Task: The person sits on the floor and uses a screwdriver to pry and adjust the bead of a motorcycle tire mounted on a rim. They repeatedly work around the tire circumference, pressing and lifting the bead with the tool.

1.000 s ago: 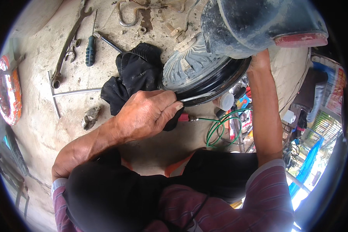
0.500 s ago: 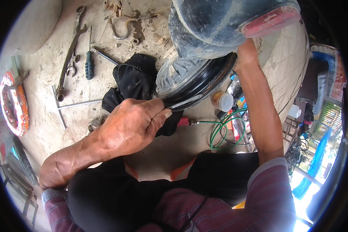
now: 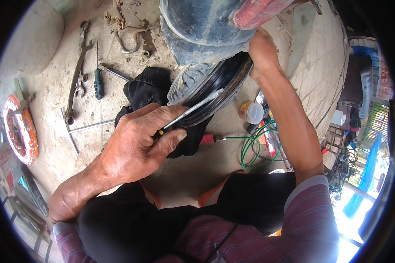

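Observation:
A small wheel [image 3: 226,83] with a black rim and a grey, dusty tyre [image 3: 189,82] is tilted in front of me. My left hand [image 3: 138,140] is closed around a thin screwdriver [image 3: 193,110]; a bit of yellow and black handle shows between thumb and fingers. Its metal shaft lies across the near face of the wheel, with the tip near the rim's edge. My right hand [image 3: 263,55] grips the far right side of the wheel, its fingertips hidden. Above the wheel a dusty dark blue, rounded thing [image 3: 202,33] with a red part covers its far side.
Left of a black cloth [image 3: 149,90] lie a long wrench [image 3: 79,72], another screwdriver [image 3: 98,83] and a T-handle wrench [image 3: 90,127]. Right of the wheel are a small lidded jar [image 3: 253,113] and a coiled green cable [image 3: 250,151]. A metal hook [image 3: 129,46] lies farther off.
The screwdriver in my left hand has swung up from the wheel's lower edge, showing more shaft. The wheel and the dark blue thing appear shifted left in view.

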A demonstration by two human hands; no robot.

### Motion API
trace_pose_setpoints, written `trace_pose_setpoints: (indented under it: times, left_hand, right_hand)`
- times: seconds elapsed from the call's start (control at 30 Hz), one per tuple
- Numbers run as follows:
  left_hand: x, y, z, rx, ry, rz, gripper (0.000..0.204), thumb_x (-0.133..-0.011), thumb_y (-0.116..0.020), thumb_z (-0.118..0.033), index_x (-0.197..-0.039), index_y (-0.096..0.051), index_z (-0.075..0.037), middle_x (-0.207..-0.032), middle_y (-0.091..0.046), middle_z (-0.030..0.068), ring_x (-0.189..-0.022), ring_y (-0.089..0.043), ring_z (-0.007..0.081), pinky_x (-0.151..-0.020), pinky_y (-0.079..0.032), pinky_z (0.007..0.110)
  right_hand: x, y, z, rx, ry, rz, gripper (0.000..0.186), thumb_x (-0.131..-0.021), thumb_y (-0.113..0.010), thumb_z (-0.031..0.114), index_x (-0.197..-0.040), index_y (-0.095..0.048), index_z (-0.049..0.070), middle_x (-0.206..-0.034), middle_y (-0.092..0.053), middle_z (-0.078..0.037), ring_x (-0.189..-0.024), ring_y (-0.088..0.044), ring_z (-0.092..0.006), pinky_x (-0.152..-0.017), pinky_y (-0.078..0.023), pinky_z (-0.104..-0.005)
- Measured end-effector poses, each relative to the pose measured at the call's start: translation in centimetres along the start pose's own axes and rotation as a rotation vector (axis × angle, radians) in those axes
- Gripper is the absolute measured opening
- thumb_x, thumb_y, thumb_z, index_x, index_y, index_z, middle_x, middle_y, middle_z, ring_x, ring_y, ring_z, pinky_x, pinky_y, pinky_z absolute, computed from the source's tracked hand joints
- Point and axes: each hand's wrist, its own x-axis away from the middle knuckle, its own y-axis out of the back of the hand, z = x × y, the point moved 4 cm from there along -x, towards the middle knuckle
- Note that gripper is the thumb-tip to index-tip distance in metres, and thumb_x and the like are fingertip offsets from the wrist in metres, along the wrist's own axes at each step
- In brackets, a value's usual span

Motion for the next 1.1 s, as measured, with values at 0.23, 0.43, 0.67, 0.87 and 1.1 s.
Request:
trace_pose_setpoints:
  times: [0.23,0.43,0.67,0.87,1.1]
  left_hand:
    - [0.6,0.6,0.8,-0.020,-0.187,-0.002,0.049,-0.102,-0.066,0.011,-0.149,-0.064,-0.004,-0.115,-0.076,0.0168,-0.098,-0.077,0.0290,-0.089,-0.061,0.036]
    - [1.3,0.4,1.6,0.027,-0.054,0.042,0.053,-0.099,-0.062,0.013,-0.149,-0.065,-0.004,-0.117,-0.076,0.0192,-0.091,-0.078,0.0269,-0.080,-0.064,0.036]
    - [0.2,-0.7,1.6,0.078,-0.117,0.101,0.063,-0.098,-0.052,0.018,-0.157,-0.061,-0.004,-0.093,-0.073,0.0114,-0.078,-0.072,0.0196,-0.077,-0.062,0.035]
    - [-4.3,-0.3,-1.0,0.135,0.016,0.186,0.072,-0.092,-0.049,0.021,-0.158,-0.061,-0.005,-0.080,-0.062,0.0048,-0.072,-0.062,0.0144,-0.076,-0.057,0.031]
    - [-3.9,0.8,-2.3,0.157,0.248,0.278,0.066,-0.096,-0.048,0.016,-0.157,-0.063,-0.006,-0.081,-0.061,0.0017,-0.074,-0.061,0.0103,-0.076,-0.055,0.029]
  right_hand:
    - [-0.5,0.2,-0.1,0.025,0.033,0.021,0.020,-0.094,-0.078,0.017,-0.105,-0.078,0.000,-0.093,-0.077,-0.004,-0.081,-0.069,-0.0125,-0.073,-0.054,-0.0291]
    - [-0.3,0.2,-0.2,0.032,0.024,0.009,0.021,-0.094,-0.078,0.018,-0.104,-0.078,0.000,-0.092,-0.077,-0.005,-0.081,-0.070,-0.0130,-0.073,-0.055,-0.0294]
    - [-0.6,0.1,-0.7,-0.040,0.011,-0.006,0.019,-0.091,-0.079,0.015,-0.102,-0.080,-0.001,-0.093,-0.078,-0.006,-0.083,-0.070,-0.0135,-0.073,-0.055,-0.0304]
    - [-0.4,0.3,-1.3,-0.024,0.043,-0.020,0.017,-0.090,-0.080,0.012,-0.101,-0.081,0.000,-0.092,-0.078,-0.004,-0.082,-0.068,-0.0126,-0.073,-0.054,-0.0299]
    - [0.3,-0.5,-0.8,-0.079,0.044,-0.011,0.014,-0.090,-0.078,0.010,-0.099,-0.080,0.000,-0.090,-0.075,-0.002,-0.080,-0.065,-0.0113,-0.072,-0.052,-0.0292]
